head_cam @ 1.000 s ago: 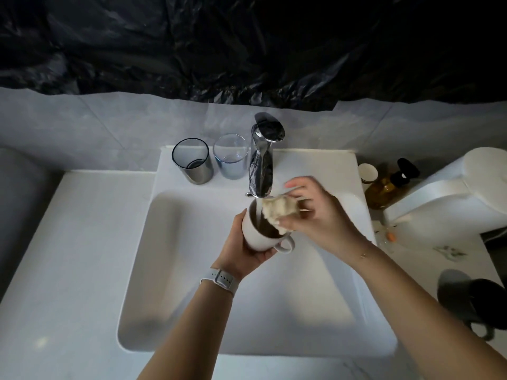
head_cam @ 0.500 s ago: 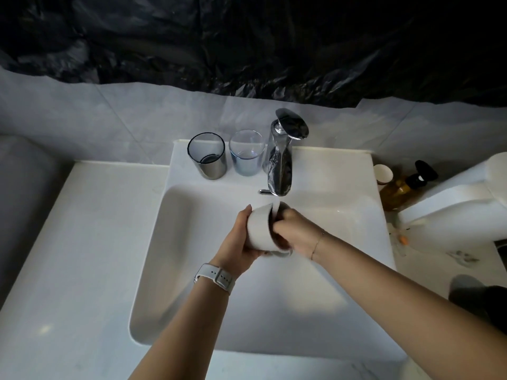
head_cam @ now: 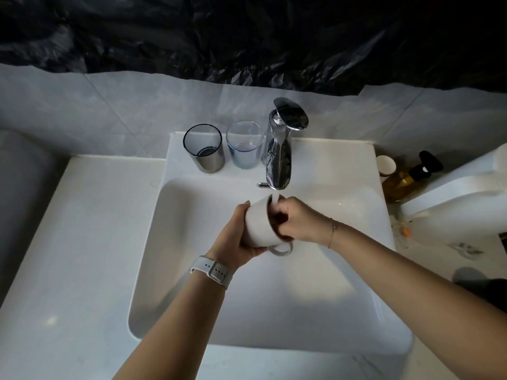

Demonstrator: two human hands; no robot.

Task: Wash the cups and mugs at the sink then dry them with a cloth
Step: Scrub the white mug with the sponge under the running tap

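Over the white sink basin [head_cam: 175,270], my left hand [head_cam: 233,239] grips a white mug [head_cam: 258,227] round its body. The mug is tilted with its mouth to the right and its handle hanging low. Water [head_cam: 275,200] runs from the chrome faucet [head_cam: 278,160] onto the mug's rim. My right hand [head_cam: 300,220] has its curled fingers pushed inside the mug; the beige cloth it held earlier is hidden in there. A dark-rimmed tumbler [head_cam: 205,154] and a clear bluish glass [head_cam: 244,149] stand on the sink's back ledge, left of the faucet.
Right of the sink stand a small paper cup [head_cam: 385,165], an amber pump bottle [head_cam: 403,179] and a large white object [head_cam: 452,196]. A dark mug [head_cam: 482,289] sits at the right edge. White counter [head_cam: 82,242] stretches to the left.
My right hand has pushed the beige cloth from above the rim down into the mug. My left hand has tipped the mug's mouth toward the right under the stream.
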